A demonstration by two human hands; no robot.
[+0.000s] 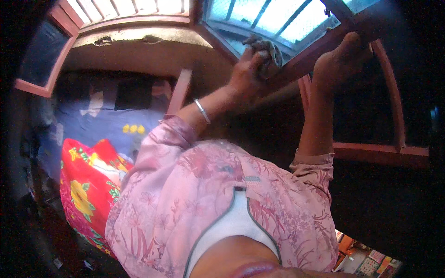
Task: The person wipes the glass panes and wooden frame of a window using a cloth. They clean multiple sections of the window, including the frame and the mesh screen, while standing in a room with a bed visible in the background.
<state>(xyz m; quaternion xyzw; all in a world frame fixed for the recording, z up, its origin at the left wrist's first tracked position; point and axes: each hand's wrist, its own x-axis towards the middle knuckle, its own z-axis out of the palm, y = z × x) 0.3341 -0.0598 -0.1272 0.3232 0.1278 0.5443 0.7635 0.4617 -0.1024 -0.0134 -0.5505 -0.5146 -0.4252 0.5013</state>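
A crumpled grey cloth (267,52) is bunched in my left hand (248,71), which presses it against the lower part of a window's glass pane (240,45). A metal bangle (202,111) circles the left wrist. My right hand (342,59) is raised at the reddish wooden window frame (309,48), to the right of the cloth, its fingers wrapped at the frame's edge and partly lost in shadow.
At the upper left are a barred window (132,7), its open shutter (45,55) and a chipped sill (139,39). Below lie a blue bedsheet (104,121) and a red floral cloth (83,187). Another wooden-framed panel (382,149) stands at the right.
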